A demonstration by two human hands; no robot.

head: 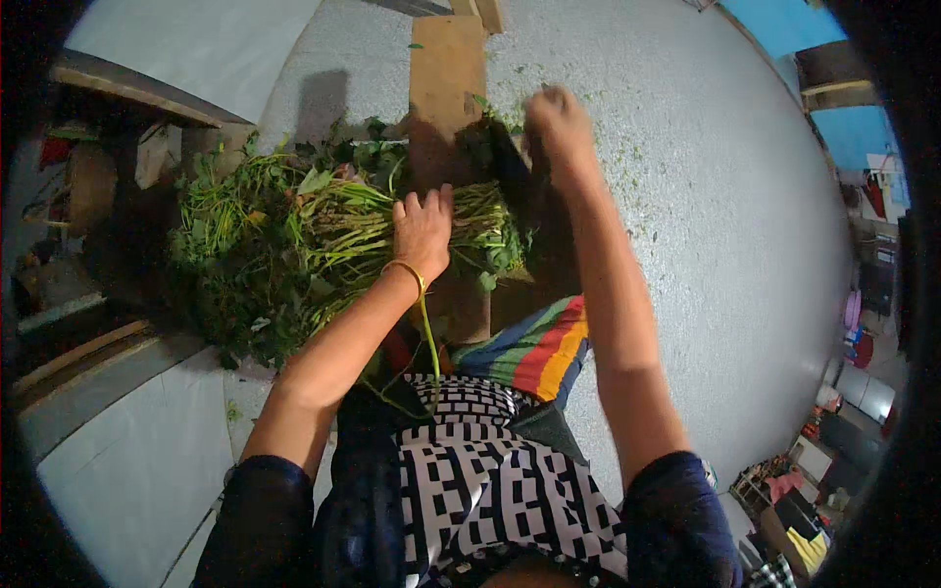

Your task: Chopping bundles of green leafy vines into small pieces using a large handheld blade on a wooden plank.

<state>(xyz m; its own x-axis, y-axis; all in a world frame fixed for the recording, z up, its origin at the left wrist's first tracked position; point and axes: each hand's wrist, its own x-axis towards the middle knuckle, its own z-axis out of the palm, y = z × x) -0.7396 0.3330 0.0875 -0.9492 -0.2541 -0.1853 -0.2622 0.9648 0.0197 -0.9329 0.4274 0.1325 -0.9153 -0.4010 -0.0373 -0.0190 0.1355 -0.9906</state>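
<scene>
My left hand (423,235) presses down on a thick bundle of green leafy stems (353,228), its fingers spread over the stalks near their cut ends. The stalk ends stick out to the right of the fingers, and the leaves spread left in a heap. My right hand (560,121) is raised beyond and to the right of the bundle, curled and blurred by motion. A dark, straight-edged shape lies below it; whether this is a blade in the hand or a shadow cannot be told. Under the stems runs a wooden board (448,66).
Leaf scraps (625,162) are scattered on the grey floor (720,220) to the right. A striped cloth (533,349) lies near my lap, and a long green stem hangs by my left wrist. A wooden frame (140,92) stands at the left. Household things line the far right.
</scene>
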